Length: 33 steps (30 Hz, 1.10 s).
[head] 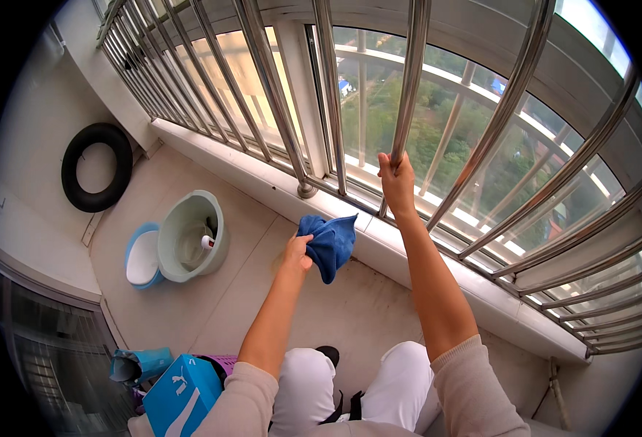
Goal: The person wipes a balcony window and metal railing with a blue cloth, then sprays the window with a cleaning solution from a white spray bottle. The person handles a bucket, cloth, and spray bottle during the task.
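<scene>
A crumpled blue cloth (329,243) hangs from the fingers of my left hand (298,252), above the tiled floor. My right hand (398,183) is wrapped around an upright stainless steel bar (411,71) of the window railing, near its lower end. The bar stands on a bottom rail (348,201) that runs along a low white ledge (375,226). Behind the bars are window panes (446,114), with greenery and buildings far below.
A pale green basin (220,257) with a white-and-red item inside stands left of me, against a blue basin (154,283) holding something white. A black inner tube (69,169) leans on the wall. A blue Puma box (176,399) and a blue bag (154,359) lie at lower left.
</scene>
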Available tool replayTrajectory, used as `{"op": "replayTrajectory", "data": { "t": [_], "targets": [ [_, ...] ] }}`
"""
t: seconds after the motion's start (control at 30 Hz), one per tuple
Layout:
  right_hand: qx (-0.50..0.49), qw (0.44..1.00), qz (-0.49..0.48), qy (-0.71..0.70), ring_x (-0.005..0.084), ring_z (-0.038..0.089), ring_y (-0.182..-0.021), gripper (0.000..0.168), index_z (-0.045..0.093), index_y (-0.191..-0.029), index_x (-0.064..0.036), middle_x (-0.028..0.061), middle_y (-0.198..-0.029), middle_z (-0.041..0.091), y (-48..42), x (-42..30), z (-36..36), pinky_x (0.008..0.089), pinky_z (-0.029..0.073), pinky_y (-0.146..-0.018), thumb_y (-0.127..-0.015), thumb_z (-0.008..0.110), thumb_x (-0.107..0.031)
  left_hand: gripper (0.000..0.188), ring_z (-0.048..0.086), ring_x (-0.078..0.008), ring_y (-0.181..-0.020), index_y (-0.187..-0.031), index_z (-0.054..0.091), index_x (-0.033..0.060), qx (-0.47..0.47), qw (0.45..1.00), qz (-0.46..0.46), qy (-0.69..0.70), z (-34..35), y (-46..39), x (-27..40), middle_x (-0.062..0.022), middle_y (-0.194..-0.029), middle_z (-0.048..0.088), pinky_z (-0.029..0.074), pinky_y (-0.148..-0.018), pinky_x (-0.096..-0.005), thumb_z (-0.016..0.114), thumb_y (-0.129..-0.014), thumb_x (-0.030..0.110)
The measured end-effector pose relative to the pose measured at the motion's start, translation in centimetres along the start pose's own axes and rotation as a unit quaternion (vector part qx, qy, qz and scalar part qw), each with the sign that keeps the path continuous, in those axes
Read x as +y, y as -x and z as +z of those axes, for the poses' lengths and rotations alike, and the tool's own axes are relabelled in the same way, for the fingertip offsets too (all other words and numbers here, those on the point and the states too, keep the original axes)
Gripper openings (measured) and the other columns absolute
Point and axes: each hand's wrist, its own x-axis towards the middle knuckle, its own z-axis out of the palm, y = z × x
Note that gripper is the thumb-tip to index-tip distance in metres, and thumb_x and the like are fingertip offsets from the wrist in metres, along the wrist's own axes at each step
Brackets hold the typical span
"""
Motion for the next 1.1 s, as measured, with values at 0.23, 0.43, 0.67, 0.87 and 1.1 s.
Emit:
{"op": "replayTrajectory", "data": {
  "t": [0.23, 0.43, 0.67, 0.87, 1.1],
  "targets": [
    [-0.024, 0.977, -0.126, 0.170, 0.0389, 0.036, -0.127, 0.068, 0.038, -0.137, -0.004, 0.0244, -0.140, 0.035, 9.6, -2.5, -0.7, 0.0477, 0.032, -0.103, -0.084, 0.070, -0.031, 0.031, 0.060, -0.0262, -0.105, -0.119, 0.049, -0.0081, -0.057, 0.998, 0.004, 0.025, 3.1, 8.8, 1.9, -0.0169, -0.113, 0.060, 0.049, -0.094, -0.0383, 0.046, -0.092, 0.007],
    [-0.349, 0.936, 0.013, -0.031, 0.0285, 0.043, -0.127, 0.073, 0.034, -0.145, -0.011, 0.0163, -0.138, 0.043, 17.3, -1.6, -1.0, 0.0367, 0.035, -0.105, -0.084, 0.072, -0.028, 0.035, 0.057, -0.0238, -0.110, -0.121, 0.052, -0.0003, -0.119, 0.992, -0.022, -0.038, 2.6, 10.7, 0.3, -0.0122, -0.118, 0.058, 0.047, -0.094, -0.0370, 0.055, -0.091, 0.017],
    [-0.172, 0.882, 0.377, -0.227, 0.0148, 0.060, -0.098, 0.036, 0.053, -0.126, -0.009, 0.0038, -0.107, 0.062, 19.3, 3.3, -4.3, 0.0279, 0.049, -0.085, -0.092, 0.059, -0.016, 0.060, 0.040, -0.0211, -0.130, -0.138, 0.042, 0.0089, -0.121, 0.930, 0.012, -0.346, 3.2, 12.8, -0.4, -0.0108, -0.135, 0.048, 0.031, -0.106, -0.0378, 0.061, -0.089, 0.037],
    [0.135, 0.884, 0.373, -0.246, 0.0119, 0.057, -0.090, 0.032, 0.054, -0.118, -0.006, 0.0029, -0.101, 0.061, 21.8, 5.6, -10.0, 0.0258, 0.046, -0.084, -0.094, 0.059, -0.026, 0.061, 0.043, -0.0204, -0.127, -0.139, 0.041, 0.0057, -0.160, 0.875, 0.035, -0.455, 3.3, 12.2, -2.5, -0.0113, -0.137, 0.047, 0.034, -0.105, -0.0360, 0.059, -0.091, 0.038],
    [0.091, 0.937, 0.025, 0.337, 0.0341, 0.054, -0.108, 0.035, 0.054, -0.119, -0.005, 0.0177, -0.111, 0.060, 22.5, 11.5, -18.2, 0.0427, 0.037, -0.099, -0.085, 0.060, -0.006, 0.046, 0.057, -0.0284, -0.109, -0.126, 0.053, 0.0059, -0.257, 0.549, 0.118, -0.787, 3.1, 12.8, -4.7, -0.0135, -0.120, 0.059, 0.045, -0.092, -0.0398, 0.056, -0.091, 0.036]
  ]
}}
